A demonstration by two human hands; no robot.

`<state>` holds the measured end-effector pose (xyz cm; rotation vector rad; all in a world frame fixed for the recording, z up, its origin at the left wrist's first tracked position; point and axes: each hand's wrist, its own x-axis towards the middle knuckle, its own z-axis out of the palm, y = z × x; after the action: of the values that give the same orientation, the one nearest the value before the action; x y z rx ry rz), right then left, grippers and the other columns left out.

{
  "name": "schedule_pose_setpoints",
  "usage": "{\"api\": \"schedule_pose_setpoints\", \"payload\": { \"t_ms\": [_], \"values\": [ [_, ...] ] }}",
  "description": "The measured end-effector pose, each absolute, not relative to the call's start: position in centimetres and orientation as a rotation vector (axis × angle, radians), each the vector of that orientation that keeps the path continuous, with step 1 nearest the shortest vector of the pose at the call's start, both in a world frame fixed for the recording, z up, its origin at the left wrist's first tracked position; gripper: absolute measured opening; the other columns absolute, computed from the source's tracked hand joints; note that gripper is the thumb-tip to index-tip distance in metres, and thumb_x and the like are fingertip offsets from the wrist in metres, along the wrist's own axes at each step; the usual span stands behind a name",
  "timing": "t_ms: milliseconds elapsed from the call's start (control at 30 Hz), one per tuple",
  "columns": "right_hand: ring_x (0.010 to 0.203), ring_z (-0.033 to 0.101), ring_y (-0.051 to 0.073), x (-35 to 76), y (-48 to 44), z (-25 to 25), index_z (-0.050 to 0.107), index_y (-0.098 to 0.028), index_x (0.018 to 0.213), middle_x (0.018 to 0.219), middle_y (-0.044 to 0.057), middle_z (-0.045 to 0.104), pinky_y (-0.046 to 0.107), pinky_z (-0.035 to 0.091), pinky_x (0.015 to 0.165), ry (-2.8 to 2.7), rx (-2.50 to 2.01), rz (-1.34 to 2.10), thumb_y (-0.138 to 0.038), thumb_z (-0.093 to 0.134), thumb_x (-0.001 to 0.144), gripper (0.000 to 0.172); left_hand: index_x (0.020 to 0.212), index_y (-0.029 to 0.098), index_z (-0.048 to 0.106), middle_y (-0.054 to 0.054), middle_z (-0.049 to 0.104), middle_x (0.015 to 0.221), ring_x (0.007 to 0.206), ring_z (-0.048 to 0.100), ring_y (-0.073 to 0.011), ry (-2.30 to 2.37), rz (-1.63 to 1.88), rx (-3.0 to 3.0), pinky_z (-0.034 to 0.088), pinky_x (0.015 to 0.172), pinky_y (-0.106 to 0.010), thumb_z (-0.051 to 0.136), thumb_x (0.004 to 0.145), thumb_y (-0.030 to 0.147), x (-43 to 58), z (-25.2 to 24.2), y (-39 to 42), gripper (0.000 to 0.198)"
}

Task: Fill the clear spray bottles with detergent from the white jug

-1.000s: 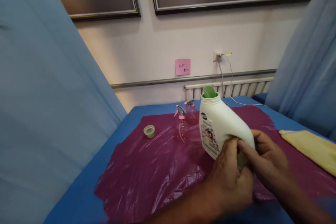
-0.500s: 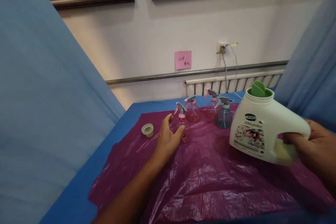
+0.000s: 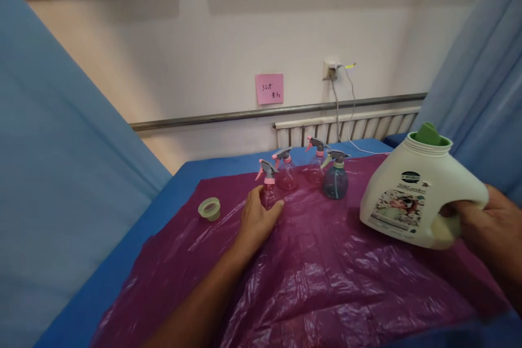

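My left hand (image 3: 258, 218) is wrapped round the clear pink body of a spray bottle (image 3: 269, 189), fingers on its left and thumb on its right. The bottle is upright, with a grey head and pink trigger; my hand hides its lower part. My right hand (image 3: 485, 223) grips the handle of a white detergent jug (image 3: 391, 196) with a printed label and a green spout in its uncapped mouth. Left of my left hand, a pale green cap (image 3: 209, 209) lies on the purple plastic sheet (image 3: 326, 272).
Behind stand two more pink spray bottles (image 3: 286, 174) and a blue-grey spray bottle (image 3: 336, 180). The sheet covers a blue table (image 3: 185, 174). Blue curtains (image 3: 61, 174) hang on both sides. A white radiator (image 3: 362, 124), a rail and a socket (image 3: 329, 70) with cables line the wall.
My left hand has closed in round the nearest pink spray bottle. My right hand still holds the detergent jug. The camera view has shifted, so the background sits further left.
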<state>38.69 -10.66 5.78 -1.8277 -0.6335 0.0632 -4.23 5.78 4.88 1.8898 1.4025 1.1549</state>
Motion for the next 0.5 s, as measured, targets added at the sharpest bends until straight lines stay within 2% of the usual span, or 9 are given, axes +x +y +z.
{"api": "schedule_pose_setpoints", "payload": {
  "t_ms": [200,367,433,500],
  "values": [
    [0.065,0.064,0.025,39.1,-10.8,4.6,0.07,-0.027,0.075,0.069,0.005,0.072,0.04,0.047,0.063,-0.663,-1.835,0.067,-0.046,0.068,0.066,0.021,0.138,0.022,0.065,-0.014,0.074,0.135,0.123,0.072,-0.0343,1.326,1.18,1.932,0.053,0.108,-0.052,0.083,0.086,0.035,-2.6,5.0,5.5,0.057],
    [0.064,0.062,0.022,38.4,-10.4,4.3,0.068,-0.027,0.076,0.071,0.008,0.071,0.04,0.047,0.061,-0.693,-1.845,0.055,-0.041,0.068,0.071,0.014,0.142,0.024,0.063,-0.013,0.074,0.137,0.127,0.071,-0.0341,1.198,1.134,2.005,0.052,0.111,-0.053,0.083,0.087,0.033,-0.8,5.0,5.0,0.06],
    [0.067,0.064,0.023,38.6,-10.5,4.5,0.069,-0.027,0.084,0.077,0.009,0.073,0.041,0.049,0.063,-0.738,-1.825,0.061,-0.041,0.07,0.076,0.016,0.144,0.025,0.062,-0.013,0.073,0.141,0.131,0.069,-0.0343,1.153,1.128,2.026,0.051,0.113,-0.053,0.084,0.087,0.033,-0.7,4.9,4.8,0.062],
    [0.076,0.07,0.024,38.8,-11.1,4.8,0.07,-0.026,0.101,0.091,0.013,0.077,0.042,0.054,0.069,-0.827,-1.781,0.066,-0.043,0.071,0.083,0.025,0.145,0.025,0.062,-0.013,0.072,0.144,0.134,0.068,-0.0343,1.142,1.136,2.053,0.05,0.115,-0.054,0.084,0.086,0.032,-0.9,4.8,4.7,0.063]
  ]
}}
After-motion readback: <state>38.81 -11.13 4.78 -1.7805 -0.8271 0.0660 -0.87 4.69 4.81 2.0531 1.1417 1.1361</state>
